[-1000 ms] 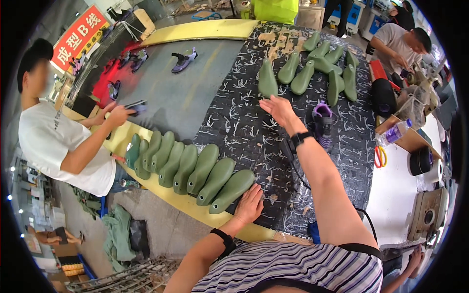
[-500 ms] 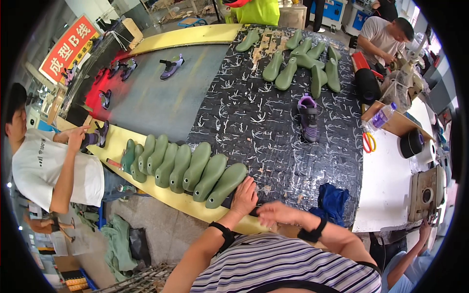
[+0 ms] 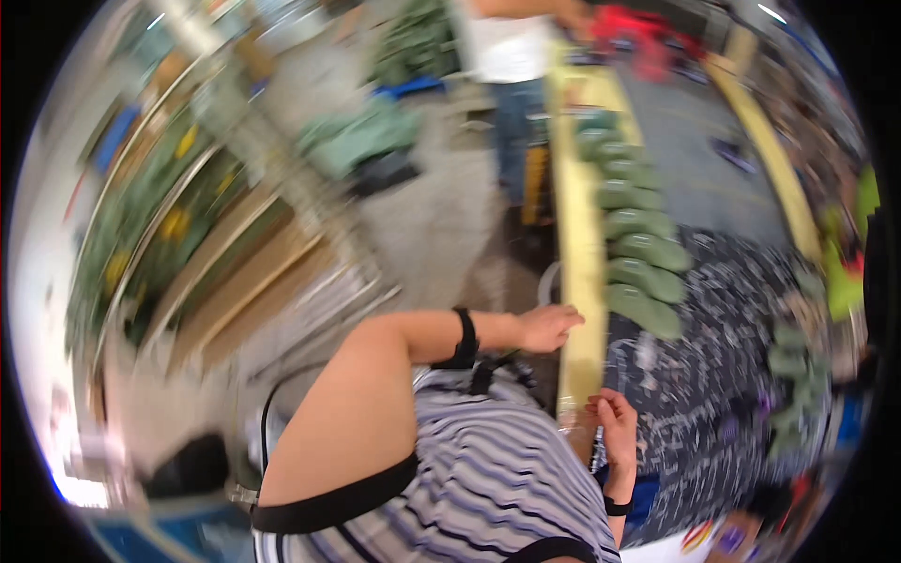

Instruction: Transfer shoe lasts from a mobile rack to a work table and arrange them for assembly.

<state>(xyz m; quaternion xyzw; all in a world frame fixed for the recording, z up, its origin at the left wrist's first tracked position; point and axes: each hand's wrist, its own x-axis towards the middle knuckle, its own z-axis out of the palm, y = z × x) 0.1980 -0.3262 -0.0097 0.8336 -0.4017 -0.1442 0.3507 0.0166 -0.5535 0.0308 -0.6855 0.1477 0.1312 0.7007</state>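
Observation:
The picture is blurred and turned sideways. My left hand (image 3: 549,327) lies on the yellow table edge (image 3: 580,272), just short of the nearest of a row of green shoe lasts (image 3: 638,246); nothing shows in it. My right hand (image 3: 615,424) sits lower at the same edge, over the black patterned mat (image 3: 723,375), with its fingers curled. The blur hides whether it holds anything. A black band is on each wrist.
A person in a white top and jeans (image 3: 511,66) stands beside the table's far end. More green lasts (image 3: 798,357) lie across the mat. Wooden racks and green heaps (image 3: 347,141) fill the floor side at the left.
The view has swung hard to the left and tilted, so the table now runs up the right side. My right hand has pulled back from mid-table to the near edge beside my left hand.

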